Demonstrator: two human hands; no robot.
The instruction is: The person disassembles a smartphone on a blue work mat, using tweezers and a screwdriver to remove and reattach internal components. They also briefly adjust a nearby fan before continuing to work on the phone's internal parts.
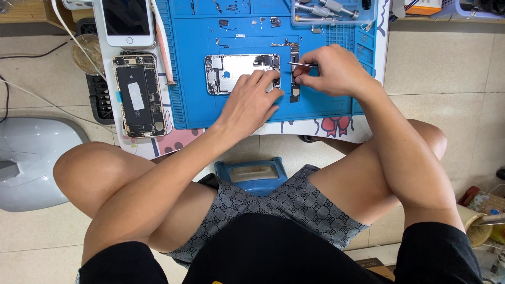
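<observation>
We see a white rectangular label on the black battery of an opened phone (140, 95) lying left of the blue repair mat (194, 94), with a white phone (128, 21) screen-up above it and a clear tray of screwdrivers (326, 10) at the mat's top edge. On the mat our left hand (252, 100) presses flat, fingers spread, on the right end of a stripped phone housing (236, 73). Just beside it lies a narrow logic board (295, 73), over which our right hand (331, 71) pinches metal tweezers (302, 64) closed.
</observation>
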